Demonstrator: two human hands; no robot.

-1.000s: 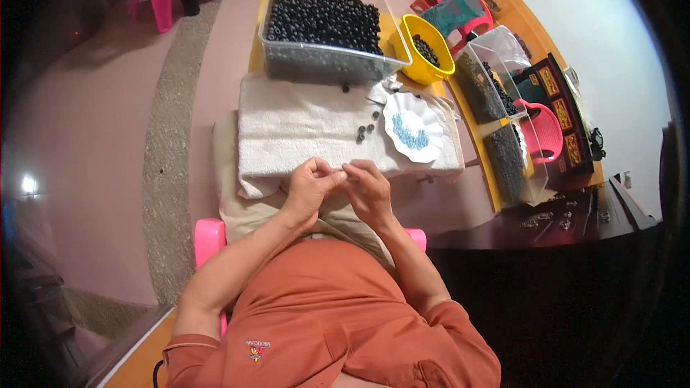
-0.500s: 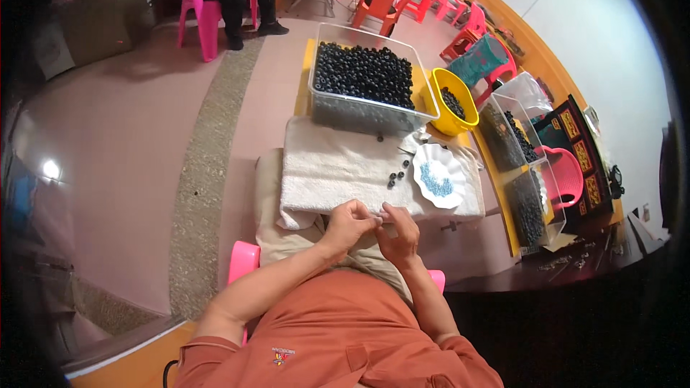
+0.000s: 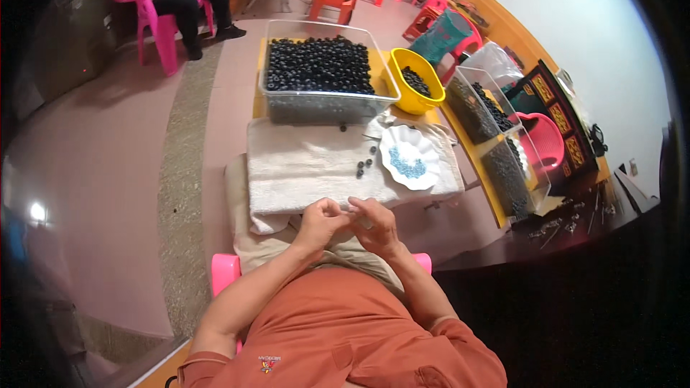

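Note:
My left hand (image 3: pixel 320 225) and my right hand (image 3: pixel 376 228) meet over my lap, at the near edge of a white towel (image 3: pixel 302 165). Both are closed in a pinch with the fingertips nearly touching; whatever lies between them is too small to make out. Just beyond, a white scalloped dish (image 3: pixel 424 178) holds small light-blue pieces (image 3: pixel 408 166). Several round black beads (image 3: pixel 361 165) are scattered on the towel left of the dish. Behind the towel stands a clear plastic bin (image 3: pixel 323 106) full of black beads (image 3: pixel 320 65).
A yellow basket (image 3: pixel 419 105) with dark beads sits right of the bin. Farther right, clear boxes (image 3: pixel 503 165) with black beads line a yellow board. A pink basket (image 3: pixel 544 140) is beside them. Someone sits on a pink chair (image 3: pixel 164 36) at the far left.
The whole scene has shifted left in view as my head turned slightly. My hands stay pinched together in the same place over my lap.

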